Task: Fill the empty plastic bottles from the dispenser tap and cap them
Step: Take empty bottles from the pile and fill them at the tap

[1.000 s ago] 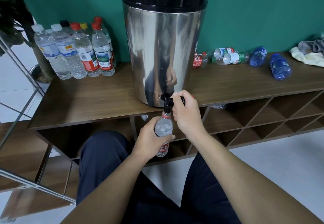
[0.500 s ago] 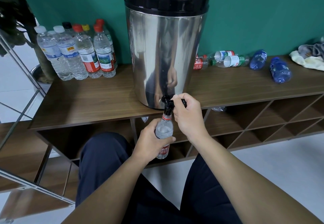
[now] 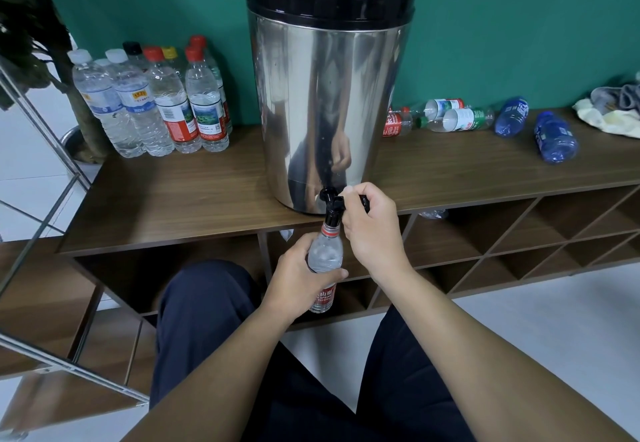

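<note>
Nothing is seen to have shifted over the last second: the bottle [image 3: 325, 261] is still gripped by the left hand [image 3: 300, 277] under the tap [image 3: 331, 203], whose lever is still clasped by the right hand [image 3: 372, 230], so filling is judged ongoing.

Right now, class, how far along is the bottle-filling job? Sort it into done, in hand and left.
Done: a group of capped bottles stands upright left of the steel dispenser.
In hand: the left hand holds a red-labelled bottle under the black tap, which the right hand grips.
Left: capping this one, then the bottles lying on the right.
</note>
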